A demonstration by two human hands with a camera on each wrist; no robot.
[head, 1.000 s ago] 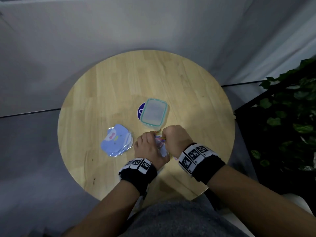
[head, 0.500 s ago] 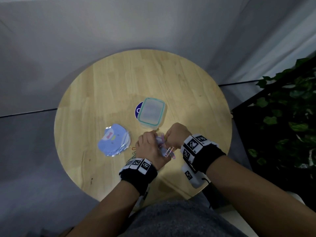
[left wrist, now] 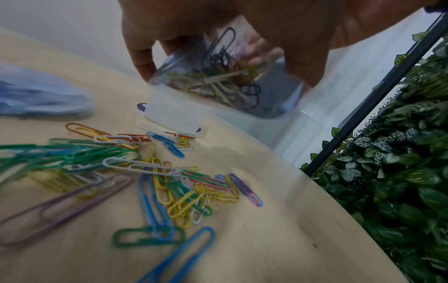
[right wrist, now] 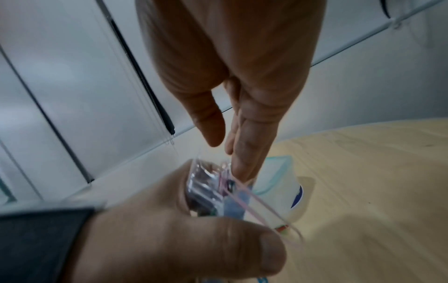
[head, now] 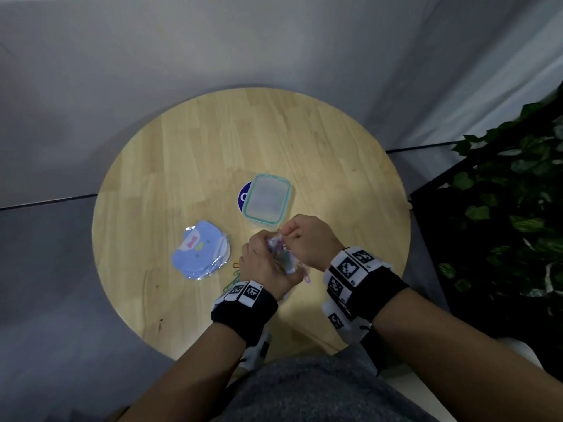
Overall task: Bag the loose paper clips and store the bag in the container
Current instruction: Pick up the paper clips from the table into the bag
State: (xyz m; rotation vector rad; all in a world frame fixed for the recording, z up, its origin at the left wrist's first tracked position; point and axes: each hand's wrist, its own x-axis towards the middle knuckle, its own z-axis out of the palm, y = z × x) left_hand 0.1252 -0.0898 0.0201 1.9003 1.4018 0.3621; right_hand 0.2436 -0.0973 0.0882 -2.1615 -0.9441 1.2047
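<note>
Round table (head: pixel 213 141), hands near its front edge, left hand (head: pixel 265 266) seemingly gripping bag (head: pixel 281 254).

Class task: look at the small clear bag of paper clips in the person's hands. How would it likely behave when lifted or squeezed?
The clear bag is probably floppy: its thin film creases in the left hand's grip. The paper clips bunch low, so it likely sags bottom-heavy. Its glossy film may be slippery.

My right hand (head: pixel 307 239) has lifted toward 12 o'clock, nearer the container (head: pixel 267 198), fingers at the mouth of the bag (head: pixel 281 254). My left hand (head: pixel 268 266) has tilted the bag, uncovering loose clips (head: pixel 234 274) at its 9 o'clock.
</note>
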